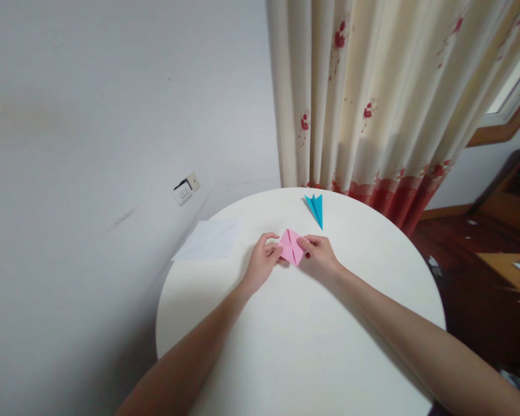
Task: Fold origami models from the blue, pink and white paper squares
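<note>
Between my two hands is a piece of folded pink paper (291, 245), diamond-shaped, with dark slits where its flaps meet. My left hand (264, 259) pinches its left corner, thumb on top. On the opposite corner, my right hand (321, 249) grips it with the thumb above and the fingers mostly hidden beneath. The paper is held just over the round white table (286, 335). Beyond my right hand lies a blue paper plane (316, 209), its point toward me.
White paper sheets (210, 240) lie at the table's left, beside the wall with a socket (183, 193). A patterned curtain (355, 104) hangs behind the table. At the right, a low wooden table (502, 268) stands over the dark floor.
</note>
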